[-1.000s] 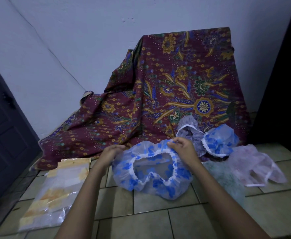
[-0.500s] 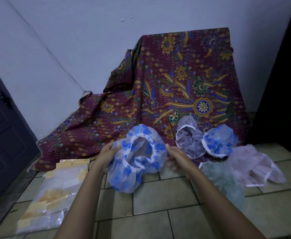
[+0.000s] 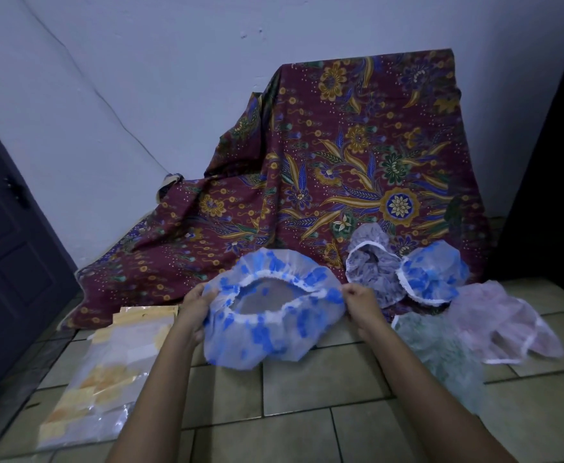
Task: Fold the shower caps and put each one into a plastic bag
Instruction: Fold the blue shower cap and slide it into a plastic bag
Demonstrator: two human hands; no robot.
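A clear shower cap with blue spots [image 3: 274, 325] is held up over the tiled floor, its white elastic opening facing me. My left hand [image 3: 195, 304] grips its left rim and my right hand [image 3: 361, 304] pinches its right rim, stretching the opening wide. More caps lie to the right: a purple one [image 3: 372, 272], a second blue-spotted one [image 3: 436, 272], a pink one [image 3: 504, 324] and a green one [image 3: 441, 349]. A stack of plastic bags [image 3: 107, 379] with yellow strips lies on the floor at the left.
A maroon batik cloth [image 3: 340, 168] drapes over something against the white wall behind the caps. A dark door [image 3: 10, 255] stands at the left, and a dark surface rises at the right edge. Beige floor tiles [image 3: 307, 389] lie under my arms.
The cap had been bunched narrow and tilted half a second ago. Now my hands have moved apart and stretched its opening wide and level.
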